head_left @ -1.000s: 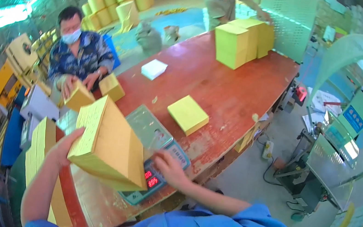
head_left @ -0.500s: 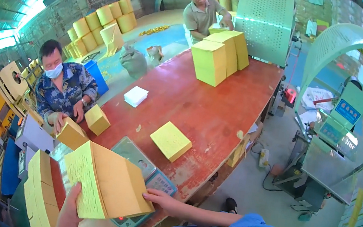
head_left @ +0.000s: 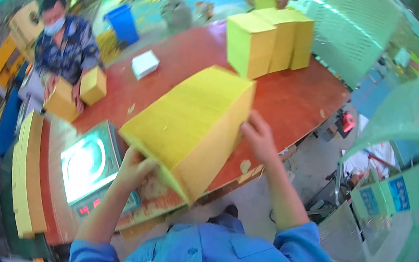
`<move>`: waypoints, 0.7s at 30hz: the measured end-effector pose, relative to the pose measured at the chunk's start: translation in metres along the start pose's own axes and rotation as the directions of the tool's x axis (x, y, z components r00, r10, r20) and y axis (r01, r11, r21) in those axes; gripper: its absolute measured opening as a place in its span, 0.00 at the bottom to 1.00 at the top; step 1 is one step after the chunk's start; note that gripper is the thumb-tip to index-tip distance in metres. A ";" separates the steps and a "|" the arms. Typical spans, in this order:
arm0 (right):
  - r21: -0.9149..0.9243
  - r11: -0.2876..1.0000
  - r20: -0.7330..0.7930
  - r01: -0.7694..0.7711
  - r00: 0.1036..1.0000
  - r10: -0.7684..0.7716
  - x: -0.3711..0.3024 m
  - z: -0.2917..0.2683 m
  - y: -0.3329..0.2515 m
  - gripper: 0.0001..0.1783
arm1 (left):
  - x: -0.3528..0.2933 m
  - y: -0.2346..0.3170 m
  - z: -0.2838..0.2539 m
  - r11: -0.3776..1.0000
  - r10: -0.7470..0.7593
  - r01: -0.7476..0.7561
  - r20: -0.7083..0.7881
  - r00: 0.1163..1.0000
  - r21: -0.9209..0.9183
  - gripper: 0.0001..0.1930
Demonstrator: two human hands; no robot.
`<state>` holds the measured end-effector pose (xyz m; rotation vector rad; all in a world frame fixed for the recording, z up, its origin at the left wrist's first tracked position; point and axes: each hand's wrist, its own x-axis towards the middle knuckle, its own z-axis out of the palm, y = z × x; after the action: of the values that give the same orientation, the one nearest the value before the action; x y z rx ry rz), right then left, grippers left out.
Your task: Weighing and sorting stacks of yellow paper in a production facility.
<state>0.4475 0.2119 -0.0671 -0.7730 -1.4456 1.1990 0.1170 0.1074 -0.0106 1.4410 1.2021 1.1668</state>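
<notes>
1. since the earlier pictures the thick yellow paper stack (head_left: 191, 126) has come up off the scale and now sits higher and further right, raised over the near edge of the red-brown table (head_left: 300, 98); the smaller yellow bundle that lay on the table is no longer in sight.
2. the left hand (head_left: 135, 166) grips the stack's lower near corner, fingers curled under and around it.
3. the right hand (head_left: 258, 137) presses flat against the stack's far right side, fingers spread on the paper edge.
4. the stack is tilted, its broad face up toward the camera.
5. the weighing scale (head_left: 84, 164) sits just left of the left hand, its platter bare and shiny.
6. a tall yellow pile (head_left: 26, 175) stands on edge at the far left.
7. more yellow blocks (head_left: 270, 40) stand at the table's far end.
8. a person in a patterned shirt (head_left: 66, 46) handles small yellow bundles (head_left: 78, 92) across the table, near a small white box (head_left: 145, 64).
</notes>
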 end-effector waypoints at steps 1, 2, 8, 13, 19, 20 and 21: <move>0.002 0.998 0.021 -0.064 0.998 0.064 0.007 -0.022 0.005 0.21 | 0.008 -0.005 0.013 0.998 -0.065 0.065 -0.034 0.997 -0.009 0.26; 0.028 0.998 0.067 -0.054 0.996 0.052 0.012 -0.041 0.011 0.22 | 0.016 -0.012 0.026 0.999 -0.010 0.009 -0.024 1.000 -0.039 0.29; 0.122 0.982 0.099 -0.145 0.986 0.133 -0.002 -0.089 0.062 0.32 | 0.026 -0.079 0.113 0.952 -0.074 -0.037 -0.344 0.936 -0.305 0.35; 0.071 0.978 0.151 -0.196 0.971 0.184 0.007 -0.101 0.066 0.36 | 0.028 -0.143 0.127 0.872 -0.072 -0.169 -0.463 0.883 -0.459 0.33; 0.103 0.978 0.180 -0.181 0.971 0.161 0.023 -0.110 0.057 0.41 | 0.025 -0.215 0.143 0.981 0.192 -0.151 -0.476 0.858 0.125 0.28; 0.198 0.959 0.167 -0.203 0.971 0.171 0.023 -0.109 0.060 0.41 | 0.023 -0.218 0.147 0.949 0.019 -0.175 -0.506 0.862 -0.262 0.27; 0.176 0.961 0.171 -0.215 0.968 0.186 0.022 -0.105 0.064 0.41 | 0.025 -0.218 0.149 0.781 -0.184 -0.168 -0.478 0.859 -0.602 0.26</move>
<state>0.5340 0.2787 -0.1269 -0.7182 -1.3718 1.5600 0.2353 0.1499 -0.2444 0.6151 0.9936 1.8131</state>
